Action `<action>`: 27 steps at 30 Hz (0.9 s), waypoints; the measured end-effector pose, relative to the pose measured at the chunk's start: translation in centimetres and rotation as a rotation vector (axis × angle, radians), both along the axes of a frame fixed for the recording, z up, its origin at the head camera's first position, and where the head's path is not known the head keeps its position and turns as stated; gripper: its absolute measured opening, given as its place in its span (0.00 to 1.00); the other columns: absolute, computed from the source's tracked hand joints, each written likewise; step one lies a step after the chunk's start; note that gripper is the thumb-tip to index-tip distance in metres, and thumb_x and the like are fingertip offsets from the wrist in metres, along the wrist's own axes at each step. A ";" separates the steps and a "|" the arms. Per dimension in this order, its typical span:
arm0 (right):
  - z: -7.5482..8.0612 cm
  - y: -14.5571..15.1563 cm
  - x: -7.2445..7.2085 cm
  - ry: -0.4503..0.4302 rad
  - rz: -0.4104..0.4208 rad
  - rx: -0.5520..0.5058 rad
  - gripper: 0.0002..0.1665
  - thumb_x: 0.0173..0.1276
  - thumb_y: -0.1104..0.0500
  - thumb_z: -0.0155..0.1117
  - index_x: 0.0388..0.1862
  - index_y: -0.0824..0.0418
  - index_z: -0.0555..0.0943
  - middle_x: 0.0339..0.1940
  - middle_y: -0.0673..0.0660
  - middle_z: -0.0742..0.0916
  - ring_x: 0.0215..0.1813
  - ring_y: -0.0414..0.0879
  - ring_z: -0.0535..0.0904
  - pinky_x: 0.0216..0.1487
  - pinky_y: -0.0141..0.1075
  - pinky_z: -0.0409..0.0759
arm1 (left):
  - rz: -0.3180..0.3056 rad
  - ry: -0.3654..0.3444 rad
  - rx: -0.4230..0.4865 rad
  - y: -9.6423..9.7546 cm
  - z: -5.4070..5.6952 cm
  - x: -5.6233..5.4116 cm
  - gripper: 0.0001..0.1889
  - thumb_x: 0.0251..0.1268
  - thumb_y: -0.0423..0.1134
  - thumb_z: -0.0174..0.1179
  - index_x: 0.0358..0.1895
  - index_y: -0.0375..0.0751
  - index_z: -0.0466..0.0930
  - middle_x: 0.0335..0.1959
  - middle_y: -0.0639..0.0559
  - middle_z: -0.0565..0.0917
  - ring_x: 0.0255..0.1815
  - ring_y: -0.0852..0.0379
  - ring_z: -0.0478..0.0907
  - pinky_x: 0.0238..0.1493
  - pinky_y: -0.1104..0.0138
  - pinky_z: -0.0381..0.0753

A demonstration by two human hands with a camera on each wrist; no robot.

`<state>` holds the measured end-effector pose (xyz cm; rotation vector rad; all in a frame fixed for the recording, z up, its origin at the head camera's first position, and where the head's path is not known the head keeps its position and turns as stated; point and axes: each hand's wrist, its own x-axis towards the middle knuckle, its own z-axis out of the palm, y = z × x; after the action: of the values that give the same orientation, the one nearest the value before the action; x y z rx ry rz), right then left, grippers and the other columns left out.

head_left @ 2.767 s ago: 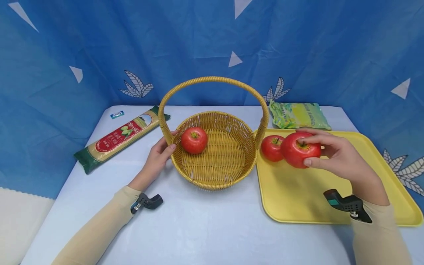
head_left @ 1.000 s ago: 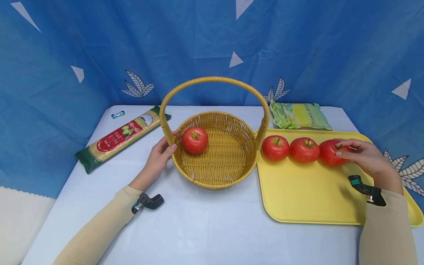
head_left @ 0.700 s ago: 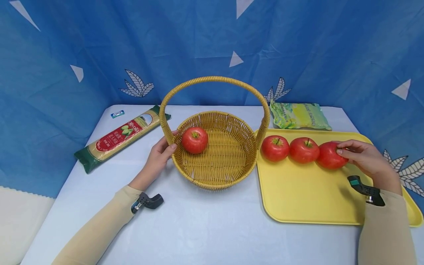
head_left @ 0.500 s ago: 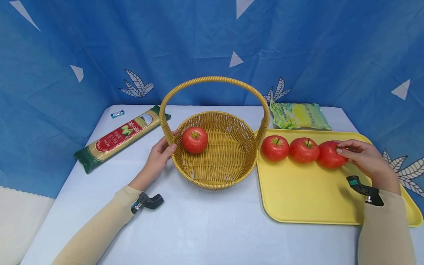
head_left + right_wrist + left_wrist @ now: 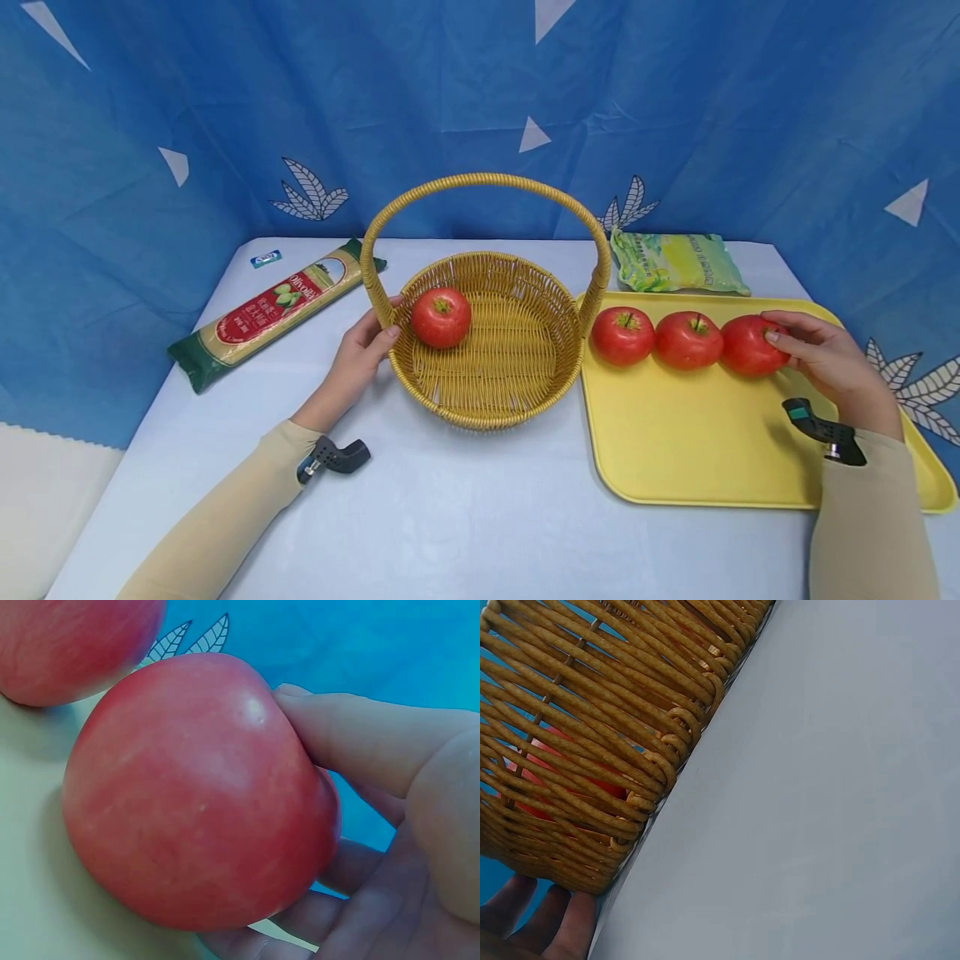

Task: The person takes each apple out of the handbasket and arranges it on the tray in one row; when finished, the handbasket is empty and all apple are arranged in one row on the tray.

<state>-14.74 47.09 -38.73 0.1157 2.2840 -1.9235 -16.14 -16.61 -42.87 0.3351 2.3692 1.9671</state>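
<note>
Apple is at the right end of a row with two other apples, along the tray's far side; right hand curls thumb and fingers partway round it. Left hand grips the basket by the handle's left foot; a fourth apple lies inside, left.

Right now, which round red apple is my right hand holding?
The rightmost round red apple in the row of three over the yellow rectangular tray; your right hand grips only that one.
</note>
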 end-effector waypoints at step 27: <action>-0.2 -0.4 0.0 0.031 -0.049 0.018 0.23 0.75 0.64 0.61 0.65 0.46 0.81 0.50 0.33 0.81 0.48 0.29 0.76 0.38 0.23 0.85 | -0.003 0.002 -0.002 -0.1 -0.1 0.0 0.27 0.81 0.40 0.49 0.79 0.45 0.61 0.77 0.36 0.66 0.72 0.37 0.70 0.52 0.78 0.83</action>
<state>-14.79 46.68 -38.89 0.1458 2.3396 -1.9419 -16.15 -16.67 -42.94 0.3412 2.3697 1.9643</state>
